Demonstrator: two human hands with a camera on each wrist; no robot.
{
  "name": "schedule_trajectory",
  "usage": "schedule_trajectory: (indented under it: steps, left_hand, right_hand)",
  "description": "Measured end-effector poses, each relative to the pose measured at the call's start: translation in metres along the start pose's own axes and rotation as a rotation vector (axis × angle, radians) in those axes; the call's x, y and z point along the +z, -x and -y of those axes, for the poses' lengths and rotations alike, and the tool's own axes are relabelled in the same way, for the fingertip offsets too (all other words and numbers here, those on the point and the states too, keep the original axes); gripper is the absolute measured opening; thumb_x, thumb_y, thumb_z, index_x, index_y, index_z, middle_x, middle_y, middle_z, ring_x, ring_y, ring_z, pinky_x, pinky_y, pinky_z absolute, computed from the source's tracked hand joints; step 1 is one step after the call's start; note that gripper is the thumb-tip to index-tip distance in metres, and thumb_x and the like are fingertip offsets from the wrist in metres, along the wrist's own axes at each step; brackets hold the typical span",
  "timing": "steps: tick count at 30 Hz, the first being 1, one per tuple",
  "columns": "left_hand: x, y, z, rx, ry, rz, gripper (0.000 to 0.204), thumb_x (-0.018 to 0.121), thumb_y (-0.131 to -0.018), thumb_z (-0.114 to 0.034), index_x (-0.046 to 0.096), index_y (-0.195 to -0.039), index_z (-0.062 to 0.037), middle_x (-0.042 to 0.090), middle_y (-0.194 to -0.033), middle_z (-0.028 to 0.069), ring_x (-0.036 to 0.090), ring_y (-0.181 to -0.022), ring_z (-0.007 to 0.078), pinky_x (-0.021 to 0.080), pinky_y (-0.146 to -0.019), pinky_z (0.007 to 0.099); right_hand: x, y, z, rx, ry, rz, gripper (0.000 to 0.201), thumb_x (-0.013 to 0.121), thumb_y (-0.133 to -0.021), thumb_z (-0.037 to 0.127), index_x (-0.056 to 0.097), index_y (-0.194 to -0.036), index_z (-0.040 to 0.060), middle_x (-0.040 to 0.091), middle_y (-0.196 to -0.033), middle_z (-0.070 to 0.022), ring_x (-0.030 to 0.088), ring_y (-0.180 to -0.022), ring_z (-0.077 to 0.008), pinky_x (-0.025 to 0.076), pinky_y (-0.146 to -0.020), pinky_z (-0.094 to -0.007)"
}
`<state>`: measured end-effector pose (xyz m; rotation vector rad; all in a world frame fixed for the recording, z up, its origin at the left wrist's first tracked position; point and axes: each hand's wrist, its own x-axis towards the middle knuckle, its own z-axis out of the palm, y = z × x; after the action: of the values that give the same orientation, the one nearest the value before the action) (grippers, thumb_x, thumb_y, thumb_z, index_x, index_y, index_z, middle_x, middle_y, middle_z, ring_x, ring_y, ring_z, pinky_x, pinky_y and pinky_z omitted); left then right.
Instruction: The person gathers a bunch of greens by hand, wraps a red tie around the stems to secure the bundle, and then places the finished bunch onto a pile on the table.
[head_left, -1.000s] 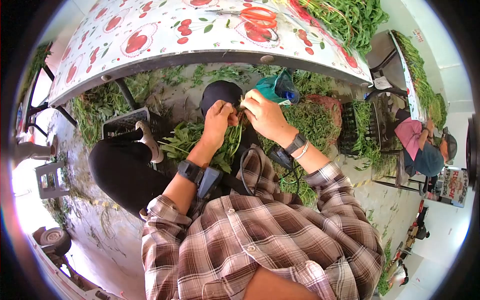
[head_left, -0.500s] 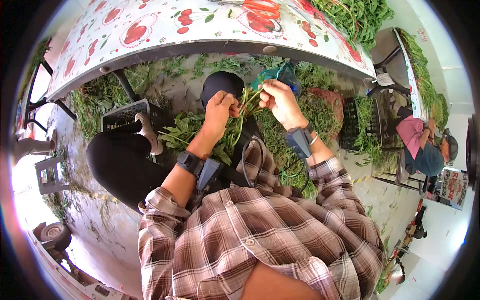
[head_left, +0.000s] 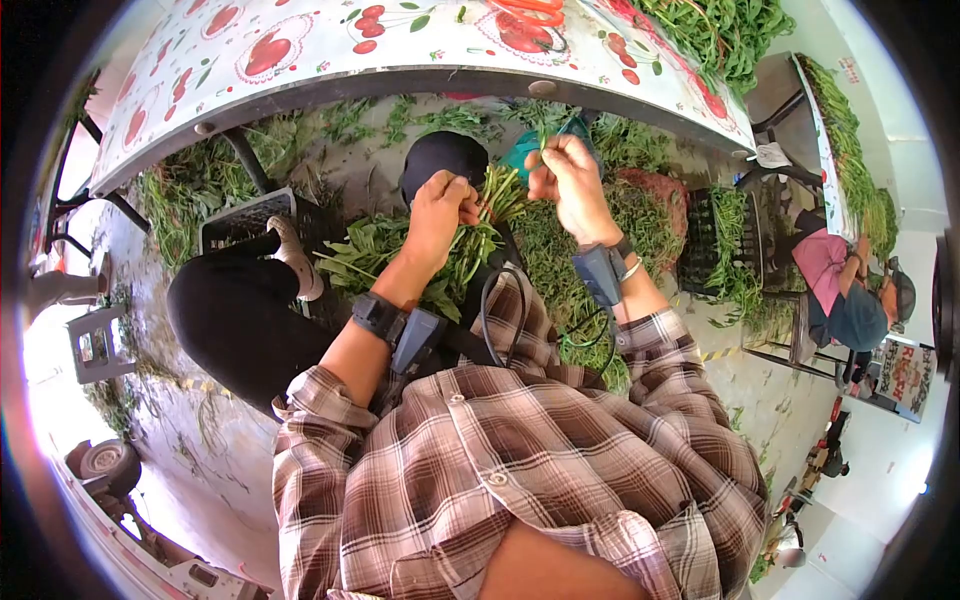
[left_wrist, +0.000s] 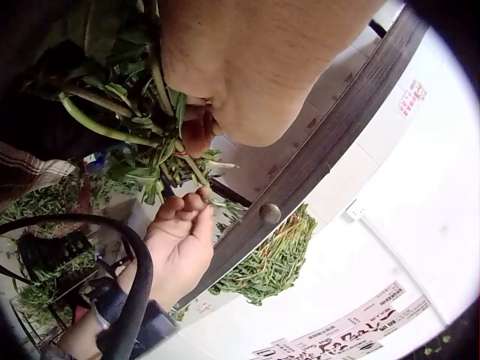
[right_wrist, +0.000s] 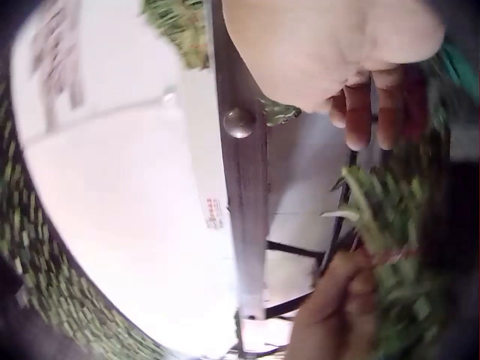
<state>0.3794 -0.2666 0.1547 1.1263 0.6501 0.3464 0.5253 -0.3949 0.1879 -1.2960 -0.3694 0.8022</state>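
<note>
My left hand (head_left: 436,218) grips a bunch of leafy greens (head_left: 503,196) over my lap. The cut stems point up and right, while the leaves spread below the wrist. A thin red tie (right_wrist: 397,256) circles the stems near the left hand's fingers in the right wrist view. Apart from the bunch, to its right, my right hand (head_left: 580,200) pinches a small green sprig (head_left: 545,128) between thumb and forefinger. In the left wrist view this sprig (left_wrist: 226,206) sticks out past the fingertips.
The cherry-patterned table (head_left: 310,42) stands ahead, bearing orange-handled scissors (head_left: 532,10) and a heap of greens (head_left: 725,40). A teal bag (head_left: 518,155) lies beneath. Black crates (head_left: 212,238) and loose greens (head_left: 630,235) cover the floor. Another person (head_left: 845,300) sits at the far right.
My right hand has moved away from the stems, up and to the right, with the sprig in its fingers. The left hand keeps hold of the bunch, whose stems now show more.
</note>
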Motion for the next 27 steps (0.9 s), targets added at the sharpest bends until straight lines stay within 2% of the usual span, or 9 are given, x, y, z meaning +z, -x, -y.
schedule_trajectory:
  steps: [2, 4, 5, 6, 8, 17, 20, 22, 27]
  left_hand:
    - [-0.001, 0.000, -0.001, 0.004, -0.001, -0.005, 0.023, 0.047, -0.093, -0.017, 0.054, -0.082, 0.0019, 0.059, -0.075, 0.0087, 0.057, -0.062, 0.0154, 0.050, -0.056, 0.0290]
    - [-0.001, 0.000, 0.000, 0.005, -0.002, -0.005, 0.023, 0.047, -0.093, -0.017, 0.054, -0.082, 0.0020, 0.059, -0.075, 0.0087, 0.057, -0.062, 0.0154, 0.050, -0.056, 0.0291]
    - [-0.001, 0.000, 0.000, 0.007, 0.007, 0.003, 0.023, 0.047, -0.093, -0.017, 0.054, -0.082, 0.0021, 0.059, -0.075, 0.0087, 0.058, -0.061, 0.0155, 0.050, -0.056, 0.0290]
    - [0.000, 0.000, -0.001, 0.010, 0.016, 0.010, 0.023, 0.047, -0.093, -0.017, 0.054, -0.082, 0.0022, 0.060, -0.075, 0.0088, 0.058, -0.061, 0.0155, 0.050, -0.056, 0.0289]
    - [0.002, 0.001, -0.001, 0.004, 0.012, 0.002, 0.023, 0.047, -0.093, -0.016, 0.054, -0.082, 0.0019, 0.059, -0.075, 0.0087, 0.057, -0.061, 0.0154, 0.049, -0.056, 0.0289]
    - [-0.002, 0.002, -0.002, 0.004, 0.022, -0.001, 0.021, 0.047, -0.093, -0.016, 0.053, -0.081, 0.0010, 0.059, -0.077, 0.0088, 0.057, -0.060, 0.0152, 0.048, -0.054, 0.0284]
    - [-0.002, 0.003, -0.001, 0.014, 0.014, 0.011, 0.021, 0.047, -0.093, -0.015, 0.054, -0.082, 0.0015, 0.059, -0.077, 0.0092, 0.057, -0.060, 0.0152, 0.048, -0.054, 0.0283]
    - [0.001, 0.004, -0.003, 0.014, 0.010, 0.013, 0.021, 0.047, -0.093, -0.015, 0.054, -0.082, 0.0018, 0.059, -0.077, 0.0094, 0.057, -0.060, 0.0152, 0.048, -0.054, 0.0283]
    - [0.001, 0.004, -0.003, -0.016, 0.046, 0.005, 0.019, 0.048, -0.094, -0.017, 0.054, -0.082, -0.0029, 0.058, -0.077, 0.0040, 0.054, -0.066, 0.0122, 0.047, -0.061, 0.0271]
  right_hand:
    - [-0.001, -0.004, 0.004, -0.110, 0.102, -0.017, 0.012, 0.052, -0.092, 0.009, 0.052, -0.104, 0.0060, 0.059, -0.091, -0.0063, 0.057, -0.070, -0.0127, 0.050, -0.062, -0.0308]
    - [-0.006, -0.007, 0.003, -0.382, 0.654, -0.013, 0.019, 0.058, -0.087, 0.006, 0.057, -0.106, 0.0044, 0.059, -0.096, -0.0035, 0.056, -0.076, -0.0113, 0.048, -0.068, -0.0266]
    - [-0.009, -0.004, 0.002, -0.393, 0.682, 0.025, 0.018, 0.062, -0.084, 0.005, 0.062, -0.102, 0.0033, 0.059, -0.093, -0.0032, 0.055, -0.076, -0.0101, 0.046, -0.072, -0.0228]
    - [-0.005, -0.001, 0.002, -0.417, 0.679, 0.047, 0.014, 0.062, -0.084, 0.005, 0.063, -0.097, 0.0030, 0.059, -0.086, -0.0052, 0.054, -0.071, -0.0112, 0.046, -0.067, -0.0240]
    - [0.002, 0.007, 0.005, -0.398, 0.841, 0.089, 0.012, 0.060, -0.086, 0.003, 0.063, -0.098, 0.0002, 0.056, -0.083, 0.0004, 0.048, -0.070, -0.0064, 0.042, -0.065, -0.0210]
    - [0.010, 0.018, 0.000, -0.390, 0.869, 0.093, 0.010, 0.061, -0.083, -0.001, 0.063, -0.093, -0.0005, 0.058, -0.081, -0.0046, 0.056, -0.071, -0.0115, 0.044, -0.064, -0.0246]
    - [0.013, 0.020, -0.002, -0.437, 0.805, 0.106, 0.008, 0.063, -0.081, 0.001, 0.064, -0.089, 0.0005, 0.059, -0.075, -0.0075, 0.054, -0.062, -0.0150, 0.043, -0.057, -0.0275]
    - [0.013, 0.019, -0.002, -0.429, 0.885, 0.138, 0.012, 0.062, -0.081, -0.002, 0.063, -0.093, -0.0006, 0.058, -0.084, -0.0045, 0.056, -0.072, -0.0112, 0.045, -0.064, -0.0237]
    - [0.022, 0.022, 0.005, -0.537, 0.882, 0.128, 0.016, 0.064, -0.079, -0.001, 0.063, -0.095, 0.0011, 0.057, -0.090, -0.0060, 0.058, -0.077, -0.0130, 0.048, -0.067, -0.0254]
